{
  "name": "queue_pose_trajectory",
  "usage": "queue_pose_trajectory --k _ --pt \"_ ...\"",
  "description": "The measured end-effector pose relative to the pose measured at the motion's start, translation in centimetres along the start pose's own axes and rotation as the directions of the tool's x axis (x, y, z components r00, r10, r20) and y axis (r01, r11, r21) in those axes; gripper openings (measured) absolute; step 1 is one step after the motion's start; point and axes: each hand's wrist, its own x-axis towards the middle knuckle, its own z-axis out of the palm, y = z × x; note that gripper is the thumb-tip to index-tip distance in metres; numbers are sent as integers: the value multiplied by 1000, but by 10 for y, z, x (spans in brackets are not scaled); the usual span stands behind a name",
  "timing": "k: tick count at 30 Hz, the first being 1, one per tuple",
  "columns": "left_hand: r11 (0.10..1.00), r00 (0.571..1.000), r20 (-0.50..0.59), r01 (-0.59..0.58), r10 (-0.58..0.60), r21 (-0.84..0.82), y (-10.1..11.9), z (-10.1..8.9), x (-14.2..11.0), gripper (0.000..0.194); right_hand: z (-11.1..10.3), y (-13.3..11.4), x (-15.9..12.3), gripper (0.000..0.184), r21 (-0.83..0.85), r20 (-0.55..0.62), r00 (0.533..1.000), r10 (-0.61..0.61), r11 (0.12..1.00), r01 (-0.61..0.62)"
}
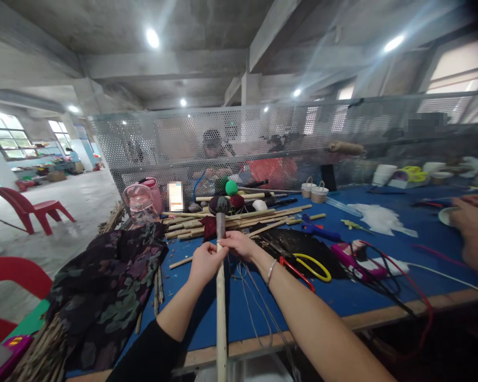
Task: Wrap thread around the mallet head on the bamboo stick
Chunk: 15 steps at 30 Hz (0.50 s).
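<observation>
A pale peeled wooden stick stands in front of me, its lower end running past the table's front edge. Its upper end has a grey sleeve or wrap. My left hand is closed, thumb and fingers pinching the stick just below the wrap. From the other side, my right hand presses its fingertips on the stick at the wrap's lower edge. Thin grey cord hangs in loose loops below the right hand; whether its fingers pinch some is hidden. Dark yarn balls lie behind the stick's top.
Wooden sticks lie across the blue table. To the right are scissors with a yellow and red handle, a purple device with cables and another person's hand. Dark patterned cloth covers the left; a perforated metal screen stands behind.
</observation>
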Motion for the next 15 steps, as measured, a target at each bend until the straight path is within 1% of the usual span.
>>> queue_pose_trajectory --k 3,5,8,10,12,13,14,15 --pt "997 999 54 15 -11 -73 -3 -1 3 36 -3 0 0 32 39 31 1000 1 999 -2" --pt "986 991 129 37 -15 -165 -3 -2 4 38 -6 0 1 33 93 78 997 4 996 -12" --pt "933 951 307 135 -29 -332 1 -2 2 40 -9 1 0 33 160 130 992 8 987 -29" --pt "888 919 392 218 -46 -406 4 -1 0 39 -8 1 0 35 171 127 992 12 985 -34" --pt "860 890 447 299 -95 -412 5 -1 -1 38 -6 2 -1 35 152 102 995 11 988 -27" --pt "863 880 457 324 -125 -388 4 -1 -1 38 -5 2 -1 34 132 82 997 10 991 -21" --pt "879 883 445 324 -148 -351 2 0 -1 37 -3 3 0 33 108 61 998 10 994 -17" --pt "902 899 408 301 -160 -309 0 0 -1 36 -2 3 0 33 83 41 999 11 996 -14"
